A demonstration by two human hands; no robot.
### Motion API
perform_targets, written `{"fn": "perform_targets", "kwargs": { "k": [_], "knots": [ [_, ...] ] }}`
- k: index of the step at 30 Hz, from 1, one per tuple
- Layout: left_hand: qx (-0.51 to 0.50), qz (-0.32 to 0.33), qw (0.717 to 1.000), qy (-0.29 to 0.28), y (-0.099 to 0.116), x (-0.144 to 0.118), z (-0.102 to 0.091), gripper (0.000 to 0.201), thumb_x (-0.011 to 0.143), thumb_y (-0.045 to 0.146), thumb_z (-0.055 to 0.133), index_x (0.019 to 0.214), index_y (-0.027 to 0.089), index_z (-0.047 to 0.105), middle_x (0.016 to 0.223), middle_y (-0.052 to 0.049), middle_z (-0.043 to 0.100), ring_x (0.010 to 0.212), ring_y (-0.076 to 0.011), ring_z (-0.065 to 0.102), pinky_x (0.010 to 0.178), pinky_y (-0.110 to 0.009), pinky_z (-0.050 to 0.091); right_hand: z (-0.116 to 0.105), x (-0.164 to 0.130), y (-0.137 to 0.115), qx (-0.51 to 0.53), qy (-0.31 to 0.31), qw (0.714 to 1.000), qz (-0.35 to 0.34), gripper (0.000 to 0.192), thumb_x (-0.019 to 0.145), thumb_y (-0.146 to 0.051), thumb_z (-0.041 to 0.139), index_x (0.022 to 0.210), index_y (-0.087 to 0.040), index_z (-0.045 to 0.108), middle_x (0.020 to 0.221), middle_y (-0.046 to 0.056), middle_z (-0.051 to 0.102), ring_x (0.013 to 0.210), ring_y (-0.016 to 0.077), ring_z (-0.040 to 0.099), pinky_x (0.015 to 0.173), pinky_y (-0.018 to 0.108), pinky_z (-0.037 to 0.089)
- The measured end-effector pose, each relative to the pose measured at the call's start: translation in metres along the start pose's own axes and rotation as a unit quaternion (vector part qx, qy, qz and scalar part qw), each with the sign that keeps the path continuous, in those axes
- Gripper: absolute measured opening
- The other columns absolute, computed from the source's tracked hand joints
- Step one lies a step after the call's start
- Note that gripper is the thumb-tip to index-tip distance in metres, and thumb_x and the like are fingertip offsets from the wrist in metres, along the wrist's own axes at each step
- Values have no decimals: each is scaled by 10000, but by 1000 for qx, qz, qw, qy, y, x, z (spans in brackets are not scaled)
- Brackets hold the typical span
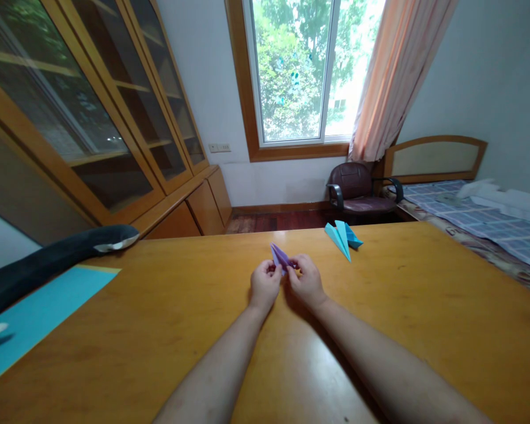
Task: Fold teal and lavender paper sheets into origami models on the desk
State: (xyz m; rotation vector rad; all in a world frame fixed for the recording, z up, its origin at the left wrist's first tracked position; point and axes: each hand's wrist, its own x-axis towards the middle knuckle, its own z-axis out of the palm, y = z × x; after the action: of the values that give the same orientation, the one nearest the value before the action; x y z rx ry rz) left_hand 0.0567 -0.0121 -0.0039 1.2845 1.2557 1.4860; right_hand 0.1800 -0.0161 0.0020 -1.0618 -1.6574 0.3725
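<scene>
A small piece of folded purple paper (279,254) is held between my two hands, just above the wooden table. One pointed end of it faces away from me. My left hand (265,284) pinches its near left side with thumb and fingers. On the other side, my right hand (307,281) is closed on the right edge of the same paper. My fingers hide the lower part of the folds. Beyond my right hand lie a light blue paper plane (341,238) and a darker blue folded paper (353,237), touching each other.
The wooden table (159,330) spreads under my arms. At left, a dark plush toy (48,259) lies partly over blue sheets (48,312). Past the far edge stand a brown armchair (357,191), a bed (481,203) and a glass-door cabinet (128,112).
</scene>
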Motion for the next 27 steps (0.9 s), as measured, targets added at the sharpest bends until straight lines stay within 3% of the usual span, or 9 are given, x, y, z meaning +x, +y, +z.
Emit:
{"fn": "perform_targets", "kwargs": {
  "k": [11,22,27],
  "knots": [
    [1,8,1000,9,11,-4,2,79,675,220,636,638,161,597,612,-1,629,597,-136,595,577,-216,468,1,-1,-4,0,-22,1000,-20,173,797,-133,507,811,-211,660,825,65,644,817,205,576,813,361,468],
    [-173,-48,983,-35,8,-5,3,264,693,353,689,793,129,593,809,-62,687,763,-170,660,744,-304,534,-2,-1,-6,-60,-57,993,-78,293,800,-89,488,916,-239,711,960,58,706,906,208,611,927,398,434],
    [-224,-82,971,11,1,3,-1,359,640,377,744,837,131,573,794,-46,687,724,-152,661,708,-295,535,0,-3,-6,-17,-98,989,-113,372,738,-29,498,948,-240,720,1023,58,710,959,211,626,912,386,461]
  ]
}}
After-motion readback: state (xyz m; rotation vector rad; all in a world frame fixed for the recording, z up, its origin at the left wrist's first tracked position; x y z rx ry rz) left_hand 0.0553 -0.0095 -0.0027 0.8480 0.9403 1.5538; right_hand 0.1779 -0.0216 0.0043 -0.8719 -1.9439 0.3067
